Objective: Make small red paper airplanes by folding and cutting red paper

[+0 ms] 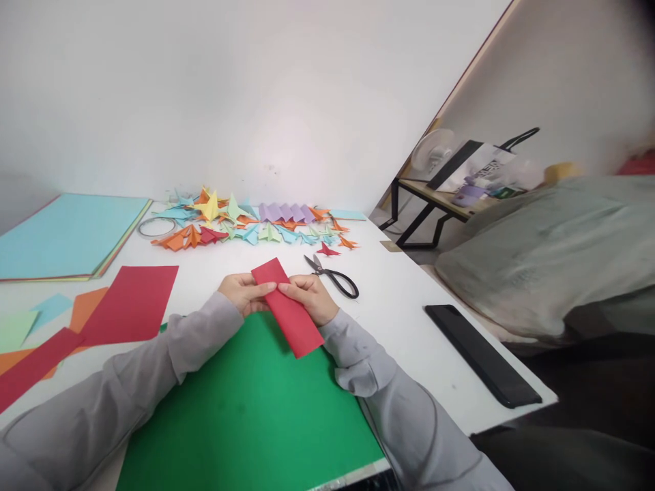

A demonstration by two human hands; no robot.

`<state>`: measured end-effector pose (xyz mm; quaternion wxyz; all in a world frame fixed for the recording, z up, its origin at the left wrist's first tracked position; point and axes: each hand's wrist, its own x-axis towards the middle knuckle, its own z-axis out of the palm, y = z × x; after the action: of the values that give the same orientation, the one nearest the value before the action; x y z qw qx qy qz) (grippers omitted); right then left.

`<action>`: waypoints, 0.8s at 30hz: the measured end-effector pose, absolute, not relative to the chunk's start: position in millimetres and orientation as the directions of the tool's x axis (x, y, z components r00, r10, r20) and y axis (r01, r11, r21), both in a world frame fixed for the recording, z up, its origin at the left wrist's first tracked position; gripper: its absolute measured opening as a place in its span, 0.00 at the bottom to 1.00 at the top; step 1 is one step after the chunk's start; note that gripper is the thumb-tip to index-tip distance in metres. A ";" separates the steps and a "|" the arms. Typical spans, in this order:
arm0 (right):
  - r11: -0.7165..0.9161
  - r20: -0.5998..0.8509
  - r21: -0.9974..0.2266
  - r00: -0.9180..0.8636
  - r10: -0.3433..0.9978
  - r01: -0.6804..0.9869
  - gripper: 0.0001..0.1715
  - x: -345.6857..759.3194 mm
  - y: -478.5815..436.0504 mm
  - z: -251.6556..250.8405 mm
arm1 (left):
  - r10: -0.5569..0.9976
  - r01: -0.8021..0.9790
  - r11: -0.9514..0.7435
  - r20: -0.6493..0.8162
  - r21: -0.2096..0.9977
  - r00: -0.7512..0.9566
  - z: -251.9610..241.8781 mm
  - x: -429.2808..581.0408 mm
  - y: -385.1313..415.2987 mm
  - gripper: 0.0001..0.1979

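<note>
A narrow red strip of paper (301, 329), apparently folded, is held slantwise above a green sheet (245, 409). My left hand (245, 293) grips its left edge near the upper part, thumb on top. From the other side my right hand (313, 296) pinches the same paper, the two thumb tips almost meeting on its face. The fingers behind the paper are partly hidden. Black-handled scissors (335, 276) lie with their blades parted, just beyond my right hand.
Folded paper pieces in many colours (245, 221) line the wall side. Large coloured sheets (71, 232) are stacked at left, near loose red paper (130, 303). A black phone-like slab (481, 354) lies at the right edge. Beyond stands a low table (434, 194) with a bag (475, 167).
</note>
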<state>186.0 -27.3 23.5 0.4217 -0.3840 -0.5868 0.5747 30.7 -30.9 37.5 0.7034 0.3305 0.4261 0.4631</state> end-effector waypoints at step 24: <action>0.036 0.053 -0.997 -0.305 0.951 -0.062 0.26 182.9 -28.5 26.5 | 0.959 -0.304 0.252 -0.194 0.919 0.208 34.2 32.4 -35.5 0.14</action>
<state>182.9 -28.5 26.5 0.4412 -0.3910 -0.5685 0.5738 32.4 -35.5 34.2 0.6717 0.3910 0.4184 0.4701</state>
